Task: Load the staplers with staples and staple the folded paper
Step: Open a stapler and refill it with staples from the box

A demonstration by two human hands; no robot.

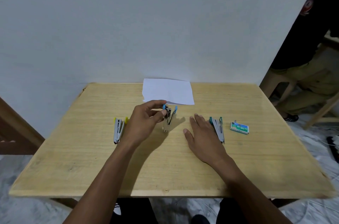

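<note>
Three small metal staplers lie on the wooden table (183,172), each hinged apart. The yellow-tipped stapler (118,129) is at the left, the blue-tipped stapler (169,118) in the middle, the green-tipped stapler (218,128) at the right. My left hand (145,122) pinches the blue-tipped stapler's top between thumb and fingers. My right hand (201,135) rests flat on the table, fingers spread, its far edge touching the green-tipped stapler. A green staple box (239,128) lies right of that stapler. The folded white paper (168,91) lies at the table's far edge.
A pale wall stands right behind the table. A person in dark clothes (311,58) sits on a stool at the far right, beside wooden furniture legs (319,111). A brown wooden piece (16,132) is at the left. My knees show under the near edge.
</note>
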